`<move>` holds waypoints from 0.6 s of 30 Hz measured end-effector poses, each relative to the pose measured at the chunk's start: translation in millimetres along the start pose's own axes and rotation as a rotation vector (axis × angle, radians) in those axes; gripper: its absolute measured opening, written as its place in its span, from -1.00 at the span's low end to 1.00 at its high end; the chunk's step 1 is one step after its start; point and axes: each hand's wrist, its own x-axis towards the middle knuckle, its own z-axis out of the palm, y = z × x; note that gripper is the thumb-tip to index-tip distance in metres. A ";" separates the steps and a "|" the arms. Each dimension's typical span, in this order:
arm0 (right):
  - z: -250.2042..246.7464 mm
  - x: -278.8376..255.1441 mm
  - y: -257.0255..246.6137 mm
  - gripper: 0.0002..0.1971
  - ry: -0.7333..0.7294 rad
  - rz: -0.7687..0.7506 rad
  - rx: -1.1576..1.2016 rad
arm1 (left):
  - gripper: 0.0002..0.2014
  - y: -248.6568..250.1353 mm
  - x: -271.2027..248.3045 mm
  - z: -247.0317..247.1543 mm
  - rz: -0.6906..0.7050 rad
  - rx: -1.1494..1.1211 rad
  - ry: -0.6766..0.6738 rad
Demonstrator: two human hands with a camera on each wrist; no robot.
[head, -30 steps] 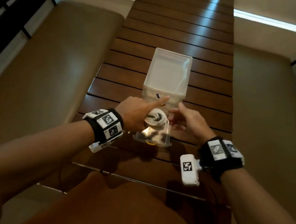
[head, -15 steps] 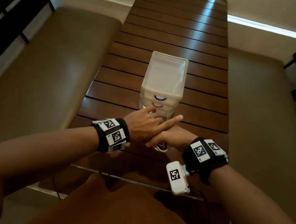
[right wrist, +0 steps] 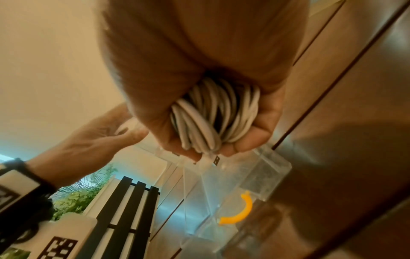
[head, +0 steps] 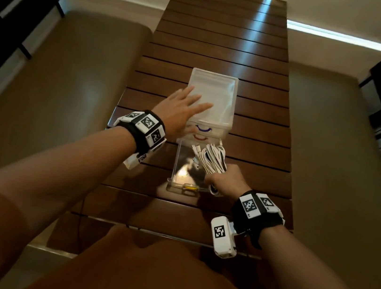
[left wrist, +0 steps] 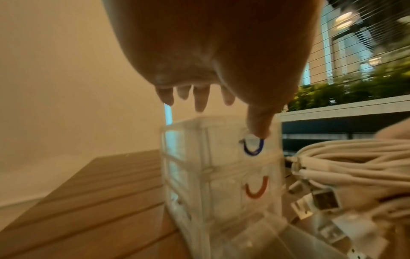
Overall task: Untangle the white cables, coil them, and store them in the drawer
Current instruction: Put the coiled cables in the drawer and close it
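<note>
A coil of white cables [head: 213,159] is gripped in my right hand [head: 228,182], just above the pulled-out bottom drawer [head: 181,167] with a yellow handle [head: 190,188]. The right wrist view shows the fingers wrapped round the coil [right wrist: 213,119] over that drawer [right wrist: 261,171]. My left hand [head: 187,106] is spread flat over the near left of the clear drawer unit [head: 217,91]. In the left wrist view its thumb [left wrist: 259,122] reaches the top drawer's front by the blue handle [left wrist: 252,148], with the cable plugs [left wrist: 326,201] at the right. I cannot tell whether the palm touches the top.
The drawer unit stands on a dark slatted wooden table [head: 225,38] that runs away from me. The middle drawer, with a red handle [head: 199,137], is closed. Padded benches [head: 71,77] flank the table on both sides.
My hands were together on the coil over the drawer. The left hand has let go and moved up over the unit's top. The right hand now holds the coil alone.
</note>
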 end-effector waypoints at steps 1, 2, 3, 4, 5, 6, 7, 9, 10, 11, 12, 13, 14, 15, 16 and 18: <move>3.6 -0.4 1.3 -0.88 0.027 0.008 0.009 | -0.28 -1.9 -0.8 5.5 -0.034 -0.044 0.000; 8.0 -1.0 2.7 -0.88 0.061 0.018 0.022 | -0.35 -0.4 -3.0 11.7 -0.062 -0.079 0.028; 13.0 -0.6 4.8 -0.89 0.101 0.031 0.036 | -0.39 3.9 -5.6 17.3 -0.083 -0.088 0.075; 17.3 0.0 6.2 -0.90 0.147 0.044 0.053 | -0.42 9.7 -7.8 22.5 -0.092 -0.078 0.132; 21.4 1.3 7.4 -0.90 0.185 0.058 0.053 | -0.44 14.5 -9.2 27.8 -0.093 -0.064 0.179; 25.2 3.5 7.7 -0.87 0.209 0.078 0.024 | -0.46 17.9 -10.6 33.1 -0.089 -0.054 0.209; 28.7 5.9 6.5 -0.83 0.220 0.097 -0.042 | -0.46 18.9 -11.3 37.7 -0.086 -0.050 0.222; 35.3 11.4 0.5 -0.77 0.222 0.109 -0.215 | -0.46 16.8 -10.1 41.9 -0.086 -0.057 0.220; 39.5 13.9 -3.2 -0.77 0.220 0.102 -0.294 | -0.45 15.0 -8.7 42.9 -0.084 -0.058 0.208; 44.0 16.8 -5.8 -0.77 0.220 0.090 -0.356 | -0.45 13.4 -7.2 43.0 -0.078 -0.050 0.196; 48.3 19.9 -7.8 -0.77 0.225 0.081 -0.406 | -0.45 12.0 -5.9 42.6 -0.073 -0.039 0.182; 52.2 23.3 -8.7 -0.76 0.236 0.071 -0.444 | -0.45 10.4 -5.3 41.7 -0.069 -0.034 0.174; 55.6 26.2 -9.5 -0.74 0.245 0.068 -0.472 | -0.46 9.3 -5.6 41.0 -0.068 -0.034 0.174; 58.0 29.4 -9.1 -0.72 0.252 0.068 -0.487 | -0.47 8.2 -5.7 40.5 -0.067 -0.035 0.185; 59.4 32.4 -8.3 -0.69 0.256 0.067 -0.499 | -0.48 8.3 -6.4 40.0 -0.073 -0.037 0.201; 60.3 36.5 -4.3 -0.63 0.261 0.060 -0.547 | -0.48 11.1 -8.0 38.8 -0.088 -0.047 0.233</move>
